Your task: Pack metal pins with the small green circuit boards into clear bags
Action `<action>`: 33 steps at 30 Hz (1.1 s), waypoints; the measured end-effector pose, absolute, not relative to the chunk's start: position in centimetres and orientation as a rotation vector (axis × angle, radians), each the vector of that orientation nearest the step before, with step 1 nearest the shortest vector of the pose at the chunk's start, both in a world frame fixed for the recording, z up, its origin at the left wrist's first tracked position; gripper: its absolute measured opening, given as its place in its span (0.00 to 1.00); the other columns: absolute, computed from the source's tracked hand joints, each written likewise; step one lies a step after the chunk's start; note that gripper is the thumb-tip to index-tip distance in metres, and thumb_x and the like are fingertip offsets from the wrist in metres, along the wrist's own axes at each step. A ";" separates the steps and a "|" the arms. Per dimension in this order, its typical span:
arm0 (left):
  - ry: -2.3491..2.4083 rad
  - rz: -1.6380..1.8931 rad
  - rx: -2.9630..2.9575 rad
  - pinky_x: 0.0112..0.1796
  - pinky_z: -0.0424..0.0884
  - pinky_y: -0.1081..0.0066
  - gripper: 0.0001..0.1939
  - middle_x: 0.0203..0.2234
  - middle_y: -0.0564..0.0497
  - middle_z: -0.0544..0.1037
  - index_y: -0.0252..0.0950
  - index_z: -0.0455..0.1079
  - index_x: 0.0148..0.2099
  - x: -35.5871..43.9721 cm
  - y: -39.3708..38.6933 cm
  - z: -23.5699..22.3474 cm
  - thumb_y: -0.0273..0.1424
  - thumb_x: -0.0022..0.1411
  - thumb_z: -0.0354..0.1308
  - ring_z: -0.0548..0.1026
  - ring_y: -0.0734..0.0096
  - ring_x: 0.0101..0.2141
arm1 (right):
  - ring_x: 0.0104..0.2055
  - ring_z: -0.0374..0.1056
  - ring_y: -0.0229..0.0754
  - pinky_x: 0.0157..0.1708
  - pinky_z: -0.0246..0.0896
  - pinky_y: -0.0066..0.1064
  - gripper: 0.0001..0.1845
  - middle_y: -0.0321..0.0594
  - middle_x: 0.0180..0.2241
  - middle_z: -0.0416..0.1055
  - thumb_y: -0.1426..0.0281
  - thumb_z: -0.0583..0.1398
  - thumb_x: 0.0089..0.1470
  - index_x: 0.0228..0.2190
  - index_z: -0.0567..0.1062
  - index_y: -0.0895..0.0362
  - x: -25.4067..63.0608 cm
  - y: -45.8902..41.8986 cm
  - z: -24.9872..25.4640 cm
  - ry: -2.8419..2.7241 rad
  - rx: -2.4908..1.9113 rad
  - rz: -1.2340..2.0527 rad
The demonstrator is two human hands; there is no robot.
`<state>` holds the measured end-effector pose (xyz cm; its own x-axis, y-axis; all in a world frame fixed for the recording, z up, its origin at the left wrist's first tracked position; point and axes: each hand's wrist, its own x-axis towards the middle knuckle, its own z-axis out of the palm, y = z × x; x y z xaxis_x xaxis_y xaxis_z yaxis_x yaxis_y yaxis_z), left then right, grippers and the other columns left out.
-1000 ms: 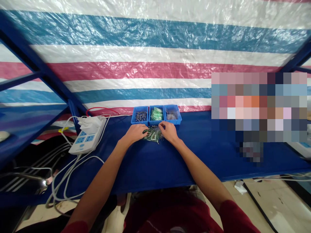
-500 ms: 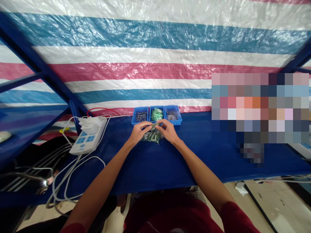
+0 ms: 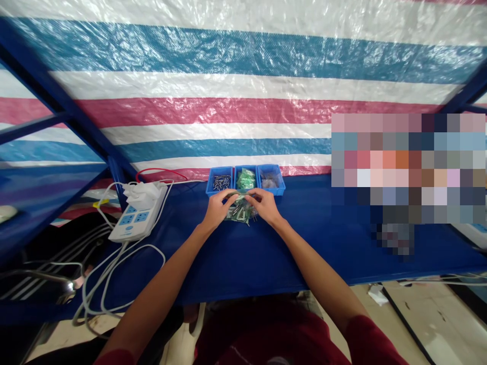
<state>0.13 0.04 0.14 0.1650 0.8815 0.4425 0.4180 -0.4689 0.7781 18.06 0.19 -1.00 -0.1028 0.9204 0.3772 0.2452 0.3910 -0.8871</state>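
Between my hands is a clear plastic bag (image 3: 240, 213) filled with small metal and green pieces, too small to name surely. My left hand (image 3: 218, 207) pinches the bag's top edge at its left side, thumb against fingers. On the other side my right hand (image 3: 264, 205) grips the same edge in a like pinch. The bag's lower part rests on or just over the blue table. Right behind my fingers stand three blue bins: the left bin (image 3: 208, 187) has small dark and silver metal parts, the middle bin (image 3: 236, 172) green packets, the right bin (image 3: 280, 188) clear plastic pieces.
A white power strip (image 3: 131, 230) with plugs and looping cables (image 3: 108, 268) lies on the left of the blue table (image 3: 243, 268). Behind the bins hangs a striped plastic sheet (image 3: 228, 114). A blue frame post (image 3: 87, 119) slants at left. The right side is blurred out in blocks.
Both hands stay on the bag's top edge. My fingers have shifted slightly, and the edge between them now looks stretched straighter and flatter.
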 end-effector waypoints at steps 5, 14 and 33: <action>1.183 1.312 1.842 0.38 0.72 0.70 0.17 0.34 0.49 0.78 0.36 0.70 0.44 0.4 0.0 0.1 0.42 0.57 0.60 0.76 0.67 0.35 | 0.22 0.64 0.38 0.27 0.61 0.29 0.16 0.35 0.20 0.68 0.58 0.58 0.55 0.25 0.73 0.57 17.9 -0.2 -0.7 -1.626 -1.098 0.754; 1.053 1.300 1.543 0.19 0.60 0.77 0.17 0.15 0.60 0.65 0.37 0.63 0.38 0.4 0.2 0.6 0.44 0.56 0.62 0.63 0.79 0.14 | 0.39 0.68 0.41 0.36 0.67 0.33 0.19 0.44 0.50 0.66 0.73 0.55 0.54 0.48 0.72 0.52 18.4 -0.6 -0.5 -1.784 -0.915 0.603; 0.986 1.196 1.523 0.22 0.67 0.73 0.25 0.19 0.57 0.73 0.37 0.62 0.52 0.5 -0.1 0.7 0.44 0.57 0.62 0.69 0.75 0.15 | 0.40 0.70 0.42 0.41 0.66 0.34 0.15 0.44 0.43 0.70 0.73 0.53 0.56 0.45 0.71 0.54 17.9 -0.7 -0.5 -1.706 -0.922 0.569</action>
